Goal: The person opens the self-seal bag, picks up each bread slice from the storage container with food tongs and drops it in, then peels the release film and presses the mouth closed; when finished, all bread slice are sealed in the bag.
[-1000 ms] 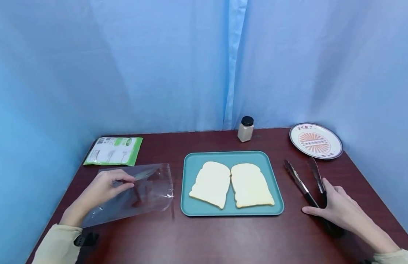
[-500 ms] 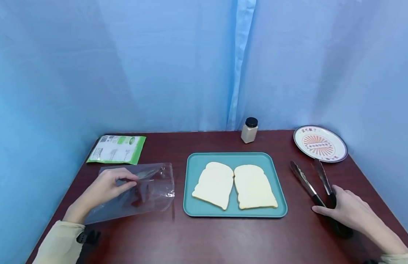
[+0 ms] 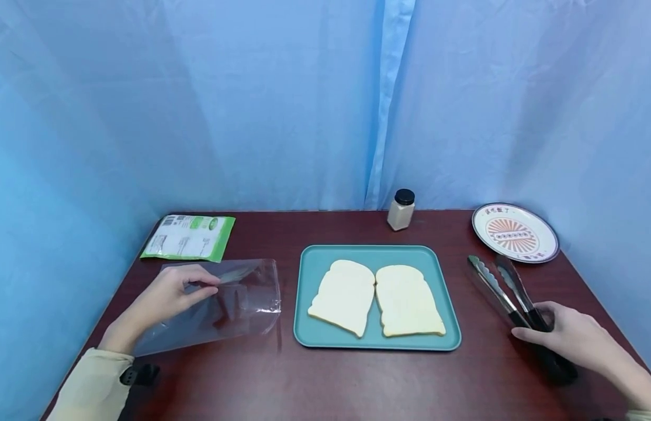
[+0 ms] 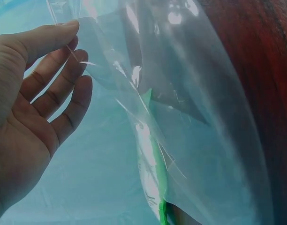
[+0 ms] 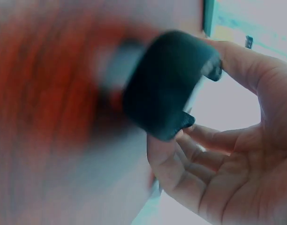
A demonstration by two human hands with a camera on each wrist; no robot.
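At the left of the head view, my left hand (image 3: pixel 175 292) pinches the upper layer of a clear plastic bag (image 3: pixel 246 301) between thumb and fingers. The left wrist view shows the bag (image 4: pixel 195 140) raised at its pinched edge. On the right, my right hand (image 3: pixel 572 339) grips black-handled metal tongs (image 3: pixel 501 292), thumb on one arm and fingers on the other. The tongs' tips stand a little apart. Close up in the right wrist view, the black handle (image 5: pixel 167 84) lies between thumb and fingers. Two bread slices (image 3: pixel 343 298) lie side by side on a teal tray (image 3: pixel 378 252).
A white and green packet (image 3: pixel 189 237) lies at the back left. Behind the tray stands a small jar (image 3: pixel 401 210) with a black lid. A patterned plate (image 3: pixel 546 248) sits at the back right. Blue curtains (image 3: pixel 283 117) surround the dark table (image 3: pixel 325 380).
The right hand has squeezed the tongs, so their tips are closer together, and it has shifted slightly right. The left hand keeps its pinch on the bag. The head view has shifted slightly.
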